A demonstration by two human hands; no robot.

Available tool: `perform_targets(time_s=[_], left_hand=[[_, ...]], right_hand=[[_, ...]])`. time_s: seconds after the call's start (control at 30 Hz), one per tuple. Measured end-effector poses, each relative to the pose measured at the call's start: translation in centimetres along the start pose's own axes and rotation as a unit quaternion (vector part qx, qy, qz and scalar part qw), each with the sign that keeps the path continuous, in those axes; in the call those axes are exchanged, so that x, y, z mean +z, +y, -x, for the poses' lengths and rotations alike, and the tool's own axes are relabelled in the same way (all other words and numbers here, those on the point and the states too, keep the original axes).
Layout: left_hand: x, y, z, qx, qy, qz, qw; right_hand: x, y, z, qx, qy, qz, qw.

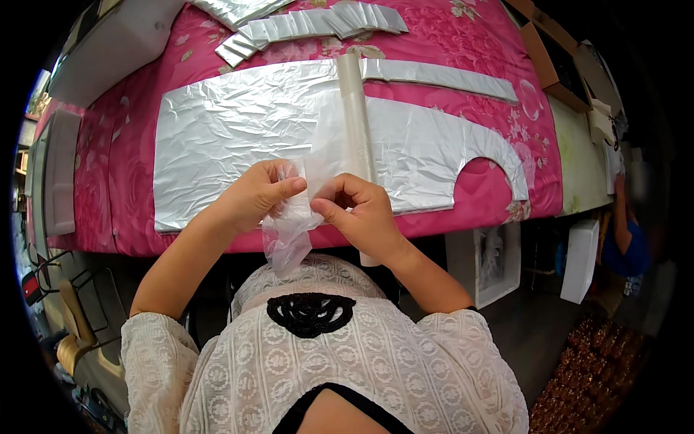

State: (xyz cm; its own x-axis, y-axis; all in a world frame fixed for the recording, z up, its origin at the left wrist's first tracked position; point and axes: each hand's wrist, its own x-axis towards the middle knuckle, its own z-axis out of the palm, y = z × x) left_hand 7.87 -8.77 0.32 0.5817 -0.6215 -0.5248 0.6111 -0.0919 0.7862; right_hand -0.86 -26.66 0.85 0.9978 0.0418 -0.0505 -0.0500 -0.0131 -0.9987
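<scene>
A sheet of clear plastic film [290,235] hangs crumpled between my two hands, in front of my body. My left hand [262,194] is closed with its thumb and fingers pinching the film. Close beside it, my right hand [361,211] pinches the film's other side between thumb and forefinger. The film runs up to a long translucent roll [353,116] lying away from me across a silver sheet. That wide, wrinkled silver sheet [224,130] has a rounded cut-out at its right end and a long strip [441,77] along its far side.
Folded silver pieces [311,30] overlap in a row farther back on the pink floral cloth [426,43]. White foam boxes stand at left, and another foam box [499,267] sits below the table's edge. Brown cartons [553,65] line the right; another person [627,242] is beyond.
</scene>
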Motion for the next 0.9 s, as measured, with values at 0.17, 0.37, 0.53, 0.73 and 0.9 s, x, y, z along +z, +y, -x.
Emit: perform_targets(time_s=[0.17, 0.37, 0.53, 0.73, 0.9], left_hand=[[-5.2, 0.4, 1.4, -0.020, 0.042, -0.045, 0.998], [-14.2, -0.2, 2.2, -0.043, 0.136, -0.127, 0.982], [-16.2, 1.3, 2.2, -0.031, 0.199, -0.296, 0.934], [-9.1, 1.7, 0.8, 0.317, 0.282, -0.665, 0.615], [1.0, -1.9, -3.9, 0.401, 0.161, -0.561, 0.706]], right_hand=[[-8.1, 2.1, 1.1, 0.045, 0.053, -0.140, 0.988], [-25.9, 5.4, 6.1, 0.106, 0.305, 0.032, 0.946], [-31.8, 5.4, 9.4, 0.025, 0.513, 0.169, 0.841], [-10.7, 1.3, 7.9, 0.125, 0.189, 0.292, 0.929], [-3.4, 2.4, 6.9, 0.241, 0.019, 0.291, 0.925]])
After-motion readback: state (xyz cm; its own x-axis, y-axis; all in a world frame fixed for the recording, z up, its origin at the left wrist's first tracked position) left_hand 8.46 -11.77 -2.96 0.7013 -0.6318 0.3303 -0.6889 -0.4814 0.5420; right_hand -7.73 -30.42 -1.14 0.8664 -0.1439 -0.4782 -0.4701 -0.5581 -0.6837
